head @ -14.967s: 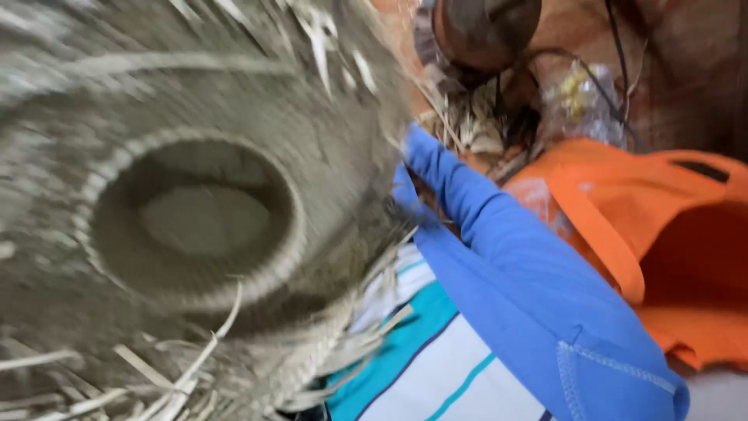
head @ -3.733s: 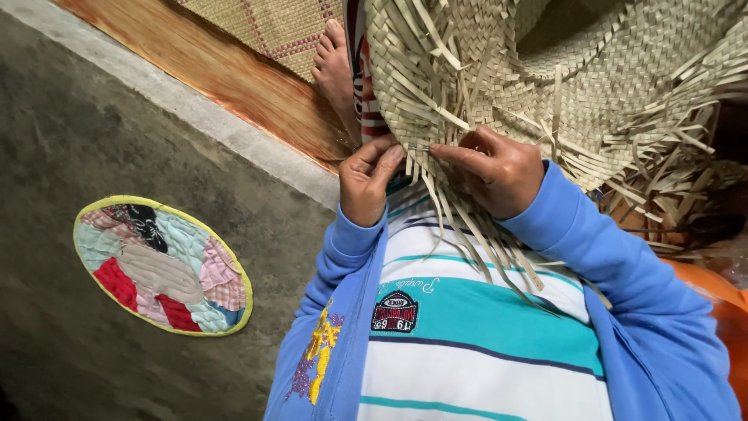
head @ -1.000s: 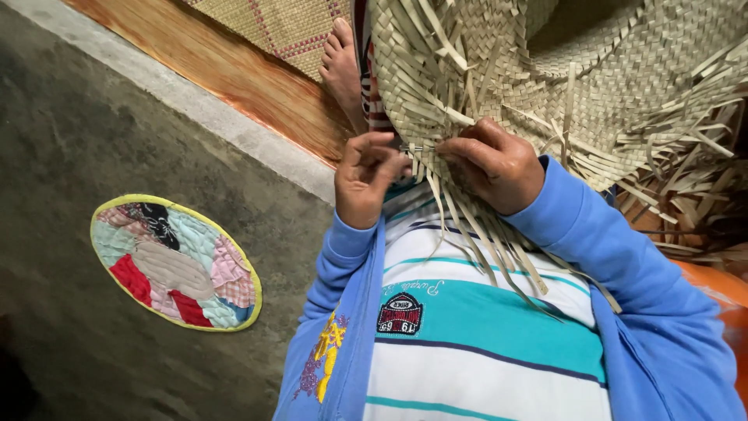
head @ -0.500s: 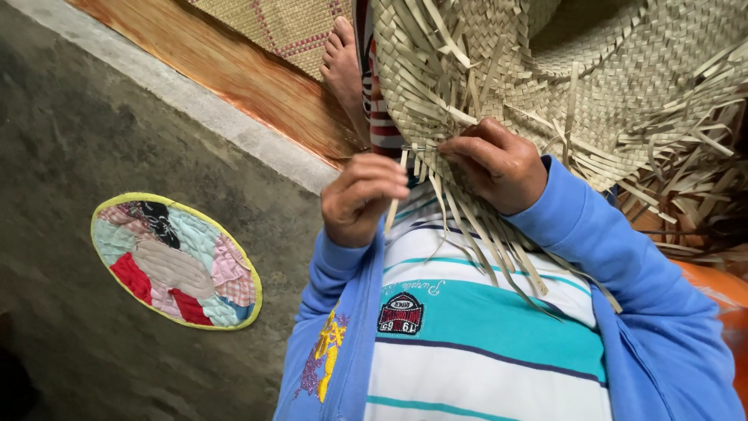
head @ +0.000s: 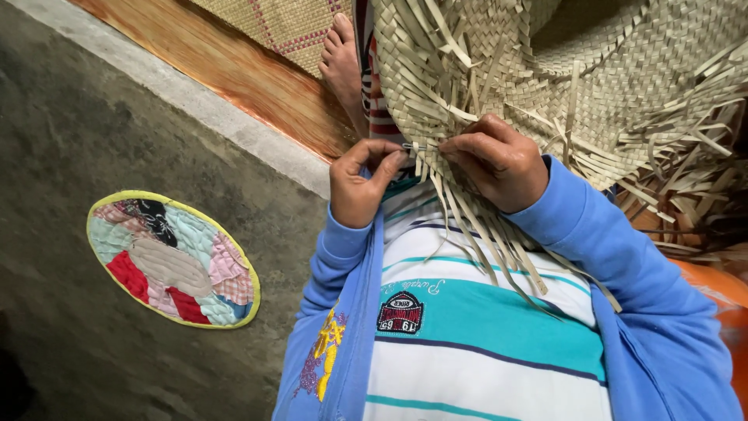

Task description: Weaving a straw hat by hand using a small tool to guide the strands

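Woven straw hat [head: 592,86] fills the upper right above my chest, its loose strips [head: 475,226] hanging down over my striped shirt [head: 467,343]. My left hand [head: 360,183] pinches a strip at the unfinished edge between thumb and forefinger, while my right hand [head: 499,160] closes its fingers on the edge just beside it. An oval patchwork mat [head: 171,261] lies on the grey floor [head: 101,132], well apart to my left

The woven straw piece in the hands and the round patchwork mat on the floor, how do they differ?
The woven straw piece is one pale tan colour; the patchwork mat mixes red, pink, pale blue and black patches inside a yellow border. The straw piece has loose strips hanging from a ragged edge, while the mat's edge is neatly bound. The left hand and right hand pinch the straw piece's edge; the mat lies flat and untouched on the grey floor.
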